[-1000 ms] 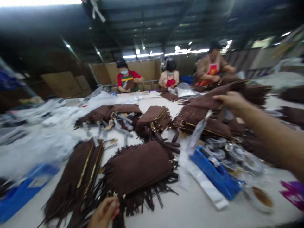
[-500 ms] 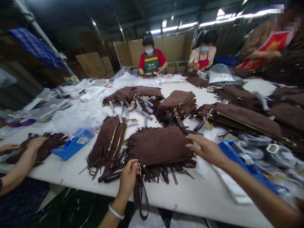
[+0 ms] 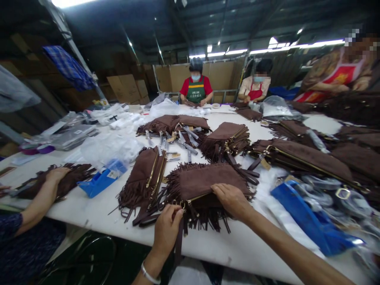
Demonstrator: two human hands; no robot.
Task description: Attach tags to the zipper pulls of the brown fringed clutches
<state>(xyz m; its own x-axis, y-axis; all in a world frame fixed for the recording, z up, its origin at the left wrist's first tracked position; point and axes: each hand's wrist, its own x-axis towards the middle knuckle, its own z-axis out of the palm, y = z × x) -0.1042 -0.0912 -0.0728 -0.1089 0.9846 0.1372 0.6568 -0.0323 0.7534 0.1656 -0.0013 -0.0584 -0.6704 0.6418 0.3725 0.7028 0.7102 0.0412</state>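
Observation:
A brown suede fringed bag (image 3: 213,176) lies flat on the table in front of me, its gold zipper edge turned my way. My left hand (image 3: 168,227) is closed in a pinch on the wrist strap (image 3: 178,241) by its gold clip, at the bag's near left corner. The strap hangs over the table edge. My right hand (image 3: 231,200) grips the zipper edge of the bag, fingertips on top and the thumb out of sight. Left of this bag lies a stack of similar bags (image 3: 142,170), with fringe and loose straps around it.
More brown bags (image 3: 311,158) lie to the right and farther back. A blue tape dispenser (image 3: 101,180) stands left, and a blue holder (image 3: 308,217) lies right beside wrapped straps. Clear plastic (image 3: 109,146) covers the left. A co-worker's hand (image 3: 56,176) rests on another bag; others work across.
My right hand has moved left from the bag's right end to its zipper edge, and the edge now gapes slightly. My left hand stays at the strap clip. The view has shifted.

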